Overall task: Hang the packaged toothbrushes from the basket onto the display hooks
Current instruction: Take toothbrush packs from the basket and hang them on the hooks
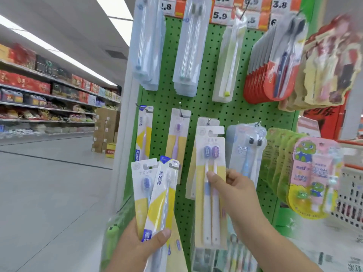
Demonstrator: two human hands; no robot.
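While pinched, twin-pack point(210, 173) between right fingers point(213, 178)

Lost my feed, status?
Right hand pinching twin-brush pack below its hook. Left hand gripping two spare packs. Nothing blocking.

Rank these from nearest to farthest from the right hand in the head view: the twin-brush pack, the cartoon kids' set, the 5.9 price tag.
1. twin-brush pack: pinched in the right hand itself, centre.
2. cartoon kids' set: hanging to the hand's right.
3. 5.9 price tag: top of the green pegboard, high above.
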